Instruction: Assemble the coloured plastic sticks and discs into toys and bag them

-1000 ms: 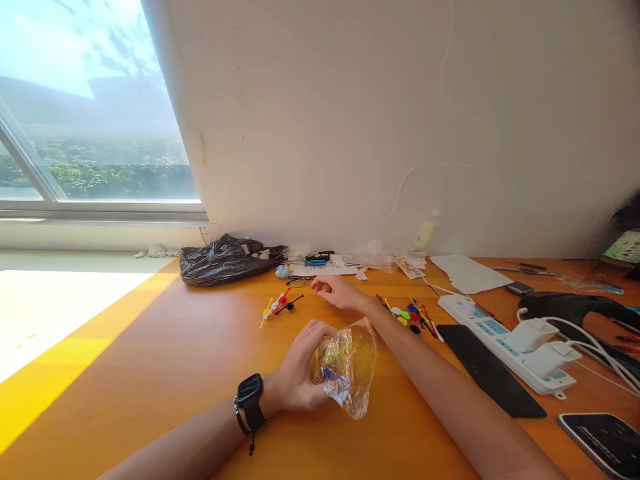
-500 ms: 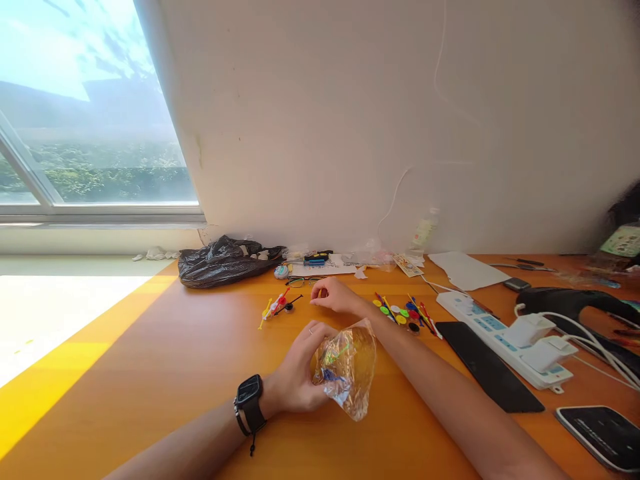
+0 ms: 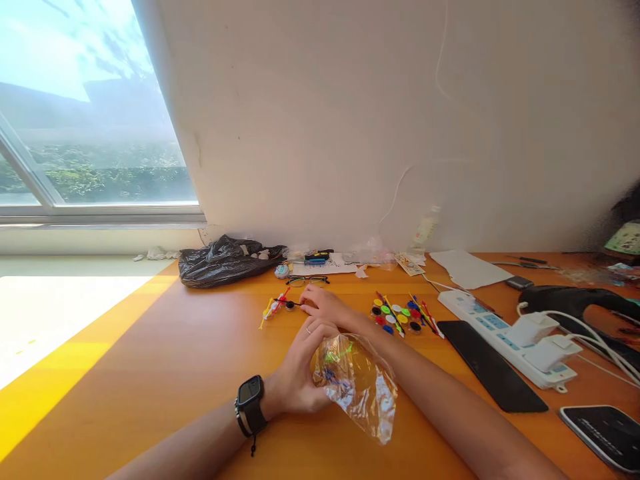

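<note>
My left hand (image 3: 305,367) is closed round a clear plastic bag (image 3: 367,393), its mouth turned to the lower right. Green and blue pieces show through the film. Just beyond it, my right hand (image 3: 323,308) has its fingertips pinched at the right end of a thin black plastic stick (image 3: 294,304). Beside that stick lie a small black disc (image 3: 290,307), a yellow stick (image 3: 265,313) and red and white pieces (image 3: 277,305). To the right of my right forearm lies a group of coloured discs (image 3: 395,309) with several sticks (image 3: 424,312).
Eyeglasses (image 3: 307,280) lie beyond my right hand, near a black plastic bag (image 3: 225,263). On the right are a white power strip (image 3: 505,340) with chargers, a black flat slab (image 3: 490,367) and a black device (image 3: 603,433). A wall closes off the back.
My right hand has come slightly nearer and its fingers have closed on the black stick, which has turned. The clear bag's mouth has spread out toward the lower right.
</note>
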The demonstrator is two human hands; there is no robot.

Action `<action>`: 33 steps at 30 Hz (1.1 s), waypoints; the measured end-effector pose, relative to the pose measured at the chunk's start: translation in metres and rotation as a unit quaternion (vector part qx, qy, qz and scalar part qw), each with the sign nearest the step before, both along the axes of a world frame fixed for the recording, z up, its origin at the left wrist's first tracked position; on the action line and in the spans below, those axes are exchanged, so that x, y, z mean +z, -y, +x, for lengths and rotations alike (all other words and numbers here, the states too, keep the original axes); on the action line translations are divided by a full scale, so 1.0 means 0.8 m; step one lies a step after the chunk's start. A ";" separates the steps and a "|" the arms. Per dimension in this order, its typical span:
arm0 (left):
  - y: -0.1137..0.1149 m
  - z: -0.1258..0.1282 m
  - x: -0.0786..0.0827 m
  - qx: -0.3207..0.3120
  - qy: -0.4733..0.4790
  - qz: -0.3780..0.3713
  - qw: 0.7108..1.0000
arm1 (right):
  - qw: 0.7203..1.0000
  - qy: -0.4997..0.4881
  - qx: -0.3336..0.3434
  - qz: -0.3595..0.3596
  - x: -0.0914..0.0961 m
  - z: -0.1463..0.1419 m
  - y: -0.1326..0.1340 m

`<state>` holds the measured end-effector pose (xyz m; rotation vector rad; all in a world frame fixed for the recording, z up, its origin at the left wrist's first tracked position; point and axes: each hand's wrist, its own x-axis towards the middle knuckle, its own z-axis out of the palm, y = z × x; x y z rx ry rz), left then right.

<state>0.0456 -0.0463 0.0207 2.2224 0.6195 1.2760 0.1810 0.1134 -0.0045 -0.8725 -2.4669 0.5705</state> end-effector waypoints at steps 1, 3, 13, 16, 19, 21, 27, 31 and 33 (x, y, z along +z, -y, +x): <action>0.000 0.000 -0.001 0.010 0.001 -0.001 1.000 | 1.000 -0.003 -0.003 -0.010 -0.001 0.001 -0.003; -0.001 -0.001 -0.004 0.027 0.002 -0.023 0.999 | 0.999 -0.010 -0.001 -0.035 0.001 0.004 -0.008; -0.008 -0.002 -0.003 0.069 0.046 -0.146 0.986 | 0.991 -0.107 0.001 -0.081 0.132 0.075 -0.013; -0.013 -0.004 -0.005 0.105 0.040 -0.166 0.980 | 0.988 -0.139 -0.025 -0.068 0.191 0.107 0.021; -0.016 -0.004 -0.007 0.139 0.028 -0.176 0.974 | 0.987 -0.145 -0.046 -0.046 0.236 0.133 0.065; -0.018 -0.004 -0.008 0.163 0.020 -0.181 0.970 | 0.992 -0.114 -0.053 -0.029 0.255 0.144 0.091; -0.019 -0.004 -0.009 0.215 -0.007 -0.186 0.959 | 0.999 0.000 -0.035 -0.011 0.269 0.138 0.128; -0.020 -0.004 -0.010 0.237 -0.025 -0.172 0.956 | 0.999 0.037 -0.026 -0.016 0.258 0.123 0.125; -0.020 -0.003 -0.010 0.243 -0.032 -0.165 0.955 | 0.998 0.056 -0.020 -0.011 0.251 0.116 0.120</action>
